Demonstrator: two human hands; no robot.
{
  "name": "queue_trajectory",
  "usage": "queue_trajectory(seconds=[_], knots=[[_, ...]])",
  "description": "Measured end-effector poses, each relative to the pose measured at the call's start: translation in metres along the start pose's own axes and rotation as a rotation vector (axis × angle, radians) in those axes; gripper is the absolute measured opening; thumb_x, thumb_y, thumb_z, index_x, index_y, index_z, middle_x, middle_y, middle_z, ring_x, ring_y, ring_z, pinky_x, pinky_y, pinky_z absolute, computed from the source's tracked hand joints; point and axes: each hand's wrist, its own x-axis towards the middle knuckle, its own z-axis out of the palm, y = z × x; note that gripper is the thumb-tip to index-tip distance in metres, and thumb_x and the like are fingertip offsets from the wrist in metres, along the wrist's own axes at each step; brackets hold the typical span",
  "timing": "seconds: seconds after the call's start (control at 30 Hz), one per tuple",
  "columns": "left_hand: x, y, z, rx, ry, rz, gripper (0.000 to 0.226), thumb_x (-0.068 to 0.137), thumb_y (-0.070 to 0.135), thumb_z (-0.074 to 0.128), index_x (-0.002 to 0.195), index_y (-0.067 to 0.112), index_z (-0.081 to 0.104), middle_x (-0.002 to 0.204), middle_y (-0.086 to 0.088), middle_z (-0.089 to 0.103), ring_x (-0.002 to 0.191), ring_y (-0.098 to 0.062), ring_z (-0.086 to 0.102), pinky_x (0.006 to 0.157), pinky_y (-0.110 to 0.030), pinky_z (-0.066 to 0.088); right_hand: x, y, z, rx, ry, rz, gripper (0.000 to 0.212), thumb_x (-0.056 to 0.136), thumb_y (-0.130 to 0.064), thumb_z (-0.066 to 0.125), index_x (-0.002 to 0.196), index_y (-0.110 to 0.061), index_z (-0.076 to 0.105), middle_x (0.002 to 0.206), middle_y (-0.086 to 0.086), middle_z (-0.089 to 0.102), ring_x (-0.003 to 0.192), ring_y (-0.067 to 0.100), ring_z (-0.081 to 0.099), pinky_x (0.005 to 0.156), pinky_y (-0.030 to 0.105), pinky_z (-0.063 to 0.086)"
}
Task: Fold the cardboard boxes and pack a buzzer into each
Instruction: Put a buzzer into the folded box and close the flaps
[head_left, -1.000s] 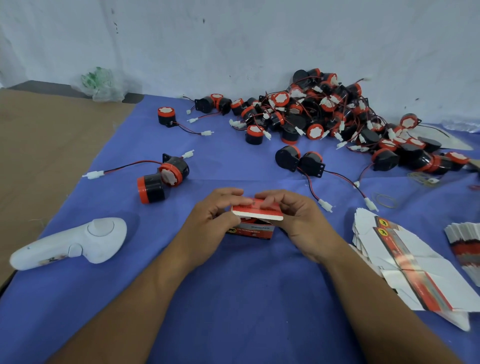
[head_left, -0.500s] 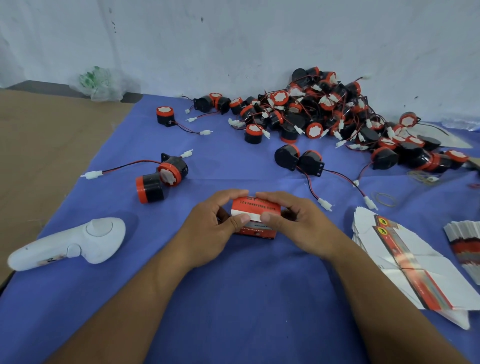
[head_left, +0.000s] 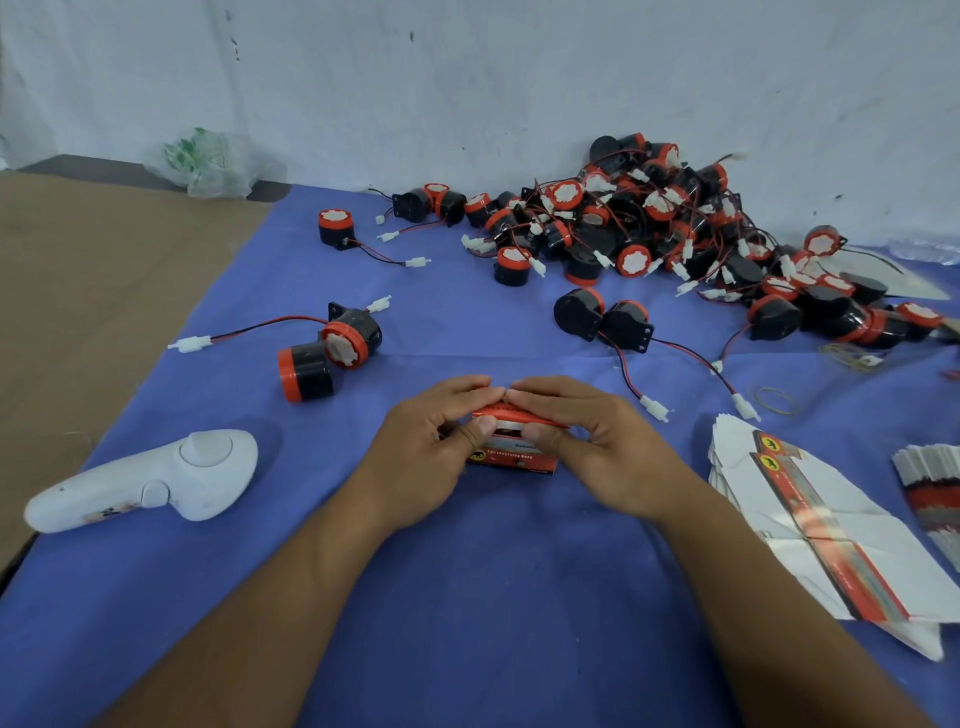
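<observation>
Both hands are on the small cardboard box (head_left: 513, 457), which sits on the blue cloth (head_left: 467, 613) dead centre, in front of the person. The left hand (head_left: 426, 460) and right hand (head_left: 597, 452) curl over its red lid, fingertips nearly meeting on top, thumbs pressed against the front where a white flap edge shows. It's glossy red card with a black animal emblem on a yellow disc and a line of small white print that seems to begin "12V"; the rest is too blurred to read. To the right lies a fanned stack of flat box blanks (head_left: 810, 525), white inside, red-striped, carrying the same yellow emblem. Against the far wall is a tangled heap of buzzers (head_left: 675, 228): black plastic drums, orange rims, thin red-and-black wires, white plugs. A smooth white controller (head_left: 150, 478) rests to the left.
</observation>
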Motion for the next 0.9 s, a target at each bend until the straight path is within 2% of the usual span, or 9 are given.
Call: queue_trajectory(seconds=[0.1,0.2,0.33,0.43,0.57,0.7,0.77,0.8,0.9], knots=[[-0.0004,-0.0002,-0.0008,-0.056,-0.014,-0.037,0.032,0.097,0.01,0.058,0.127,0.019,0.065,0.14,0.014,0.052,0.073,0.008,0.061,0.065,-0.013,0.049,-0.0005,0.0018,0.0013,0.043,-0.051,0.038,0.035,0.098,-0.023,0.061,0.132,-0.03,0.063,0.141,-0.014,0.053,0.134,0.001,0.046,0.112,0.032,0.042],[-0.0004,0.0022,-0.0008,-0.116,0.001,-0.067,0.028,0.098,0.013,0.055,0.122,0.02,0.068,0.139,0.015,0.053,0.072,0.005,0.062,0.062,-0.014,0.049,-0.0014,0.001,0.0007,0.158,-0.086,0.079,0.032,0.097,-0.041,0.051,0.127,-0.044,0.061,0.143,-0.019,0.05,0.136,-0.002,0.043,0.112,0.03,0.041],[0.0,0.005,-0.0008,-0.058,0.004,-0.04,0.027,0.101,0.025,0.051,0.12,0.023,0.07,0.137,0.014,0.055,0.071,0.005,0.062,0.06,-0.013,0.049,0.0003,0.0031,0.003,0.268,-0.075,0.121,0.037,0.095,-0.052,0.048,0.126,-0.042,0.066,0.139,-0.023,0.052,0.135,0.0,0.045,0.113,0.033,0.04],[0.0,0.0038,-0.0007,-0.058,0.01,-0.047,0.027,0.101,0.023,0.052,0.12,0.023,0.07,0.136,0.013,0.055,0.069,0.003,0.063,0.06,-0.013,0.049,0.0015,0.0067,0.005,0.334,-0.062,0.128,0.035,0.096,-0.048,0.05,0.124,-0.038,0.068,0.138,-0.019,0.055,0.134,0.004,0.047,0.113,0.035,0.041],[0.0002,0.0028,-0.0005,-0.036,0.007,-0.038,0.027,0.099,0.019,0.055,0.122,0.025,0.068,0.136,0.013,0.055,0.07,0.004,0.063,0.06,-0.014,0.05,0.0022,0.0105,0.0059,0.328,-0.053,0.104,0.027,0.101,-0.029,0.055,0.123,-0.037,0.069,0.134,-0.019,0.057,0.132,0.004,0.049,0.108,0.026,0.044],[0.0001,0.003,0.0003,-0.001,0.008,-0.01,0.028,0.099,0.019,0.056,0.123,0.027,0.067,0.138,0.012,0.054,0.071,0.005,0.062,0.06,-0.014,0.05,0.0004,0.0071,0.0067,0.293,-0.025,0.085,0.027,0.097,-0.034,0.056,0.121,-0.041,0.067,0.132,-0.016,0.059,0.127,0.003,0.053,0.104,0.022,0.045],[-0.0001,0.0033,0.0002,0.024,0.006,-0.004,0.028,0.098,0.025,0.057,0.124,0.032,0.066,0.14,0.013,0.052,0.084,0.003,0.063,0.073,-0.02,0.055,-0.0001,0.0069,0.0081,0.194,0.04,0.042,0.027,0.098,-0.034,0.057,0.123,-0.038,0.066,0.131,-0.013,0.06,0.125,0.002,0.054,0.103,0.021,0.046],[0.0002,0.0027,0.0002,0.054,0.002,-0.004,0.029,0.096,0.029,0.058,0.124,0.034,0.065,0.142,0.014,0.05,0.099,0.001,0.062,0.085,-0.026,0.055,0.0001,0.0065,0.0085,0.144,0.059,0.022,0.028,0.098,-0.034,0.057,0.124,-0.037,0.066,0.132,-0.012,0.06,0.126,0.0,0.053,0.104,0.02,0.045],[0.0008,0.0015,0.0002,0.167,0.015,-0.011,0.034,0.093,0.032,0.063,0.128,0.032,0.063,0.146,0.015,0.047,0.131,-0.004,0.044,0.111,-0.036,0.04,0.001,0.0045,0.0074,0.209,-0.003,0.075,0.027,0.097,-0.035,0.059,0.12,-0.046,0.067,0.137,-0.016,0.057,0.13,-0.003,0.05,0.106,0.021,0.044]])
